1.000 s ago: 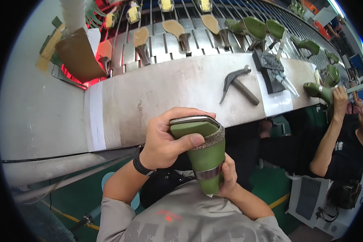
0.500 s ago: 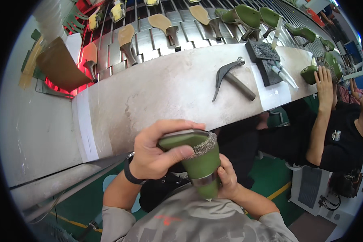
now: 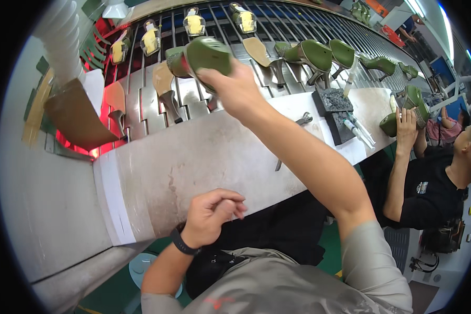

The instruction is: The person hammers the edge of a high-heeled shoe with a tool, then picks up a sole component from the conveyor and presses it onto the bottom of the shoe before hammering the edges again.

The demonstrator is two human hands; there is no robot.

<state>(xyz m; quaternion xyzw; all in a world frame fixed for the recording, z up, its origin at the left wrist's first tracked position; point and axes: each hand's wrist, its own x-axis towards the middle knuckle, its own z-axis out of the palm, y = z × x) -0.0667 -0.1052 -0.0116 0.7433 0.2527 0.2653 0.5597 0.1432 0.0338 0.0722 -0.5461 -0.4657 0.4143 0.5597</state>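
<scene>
Over the slatted conveyor, my right hand grips a green shoe, its shape smeared by motion. The arm stretches across the bench, and the shoe is among the soles with heels on the slats; whether it touches the slats I cannot tell. Near the bench's front edge my left hand is loosely closed, fingers curled, with nothing in it. Under my right forearm lies a hammer, mostly hidden. A tan sole with a heel sits just left of the shoe.
A dark block and syringes lie on the bench to the right. Further green shoes and shoe parts with yellow pieces line the conveyor. At right a co-worker's hand touches another green shoe.
My right hand has carried the green shoe from in front of my body up and forward to the conveyor. My left hand has let go of it and stayed low.
</scene>
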